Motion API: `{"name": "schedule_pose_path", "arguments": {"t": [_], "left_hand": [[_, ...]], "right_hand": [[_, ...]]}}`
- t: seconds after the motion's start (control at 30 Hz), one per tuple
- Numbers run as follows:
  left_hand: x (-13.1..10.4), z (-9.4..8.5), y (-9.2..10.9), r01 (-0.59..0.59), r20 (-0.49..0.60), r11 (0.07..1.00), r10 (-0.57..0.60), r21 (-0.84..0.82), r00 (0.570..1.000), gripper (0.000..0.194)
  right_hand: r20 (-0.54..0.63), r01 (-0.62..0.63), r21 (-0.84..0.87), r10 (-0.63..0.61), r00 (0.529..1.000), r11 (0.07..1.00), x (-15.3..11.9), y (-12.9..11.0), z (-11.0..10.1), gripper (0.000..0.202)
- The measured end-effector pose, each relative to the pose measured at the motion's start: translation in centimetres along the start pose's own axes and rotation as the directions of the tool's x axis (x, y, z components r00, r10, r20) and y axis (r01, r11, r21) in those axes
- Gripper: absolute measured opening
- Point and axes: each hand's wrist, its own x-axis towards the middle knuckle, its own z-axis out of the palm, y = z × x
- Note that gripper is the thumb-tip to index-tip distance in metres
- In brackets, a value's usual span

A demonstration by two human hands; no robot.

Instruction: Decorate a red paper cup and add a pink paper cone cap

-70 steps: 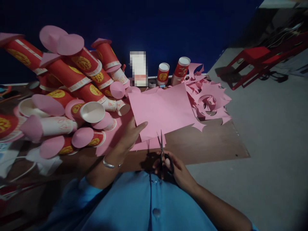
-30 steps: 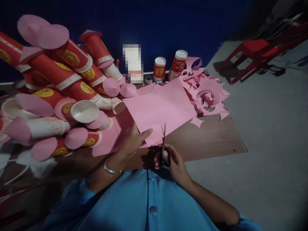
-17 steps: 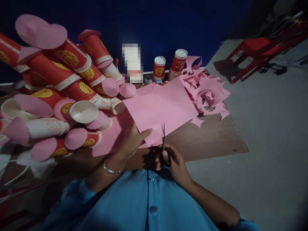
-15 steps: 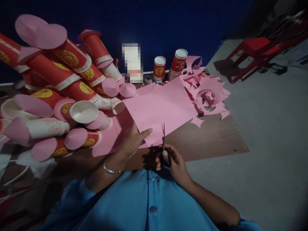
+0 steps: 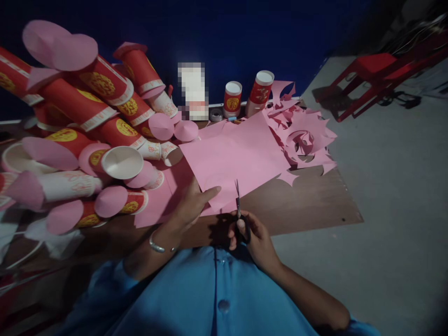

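Observation:
My left hand [image 5: 192, 203] grips the near left edge of a large pink paper sheet [image 5: 238, 156], thumb on top and the other fingers hidden beneath. In my right hand [image 5: 252, 231] is a pair of scissors [image 5: 238, 207], blades pointing away from me, with their tips at the sheet's near right edge. A faint curved outline shows on the sheet near my left thumb. More pink paper [image 5: 157, 203] lies flat on the table under and left of my left hand. Pink paper offcuts [image 5: 304, 135] are heaped at the sheet's far right.
Red and white paper cups with pink cones [image 5: 101, 84] are piled on the left. Two upright cup stacks [image 5: 232, 100] [image 5: 261, 91] and a tape roll [image 5: 216, 115] stand along the back of the table [image 5: 315, 200]. A red stool [image 5: 374, 65] is on the floor at right.
The scissors' blades have tilted slightly to the left and look closer together. My left hand and the sheet have hardly moved.

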Motion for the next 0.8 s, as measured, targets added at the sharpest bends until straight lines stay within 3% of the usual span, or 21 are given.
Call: {"name": "schedule_pose_path", "arguments": {"t": [0.5, 0.8], "left_hand": [[0.3, -0.5, -0.1, 0.007, 0.031, 0.998, -0.005, -0.064, 1.0, 0.076], [0.3, -0.6, 0.9, 0.078, 0.053, 0.992, -0.073, -0.1, 0.996, 0.076]], "right_hand": [[0.002, -0.017, -0.036, 0.017, 1.0, 0.999, -0.1, -0.1, -0.2, 0.056], [0.004, -0.035, -0.058, 0.036, 0.999, 0.998, -0.2, -0.5, -0.1, 0.057]]}}
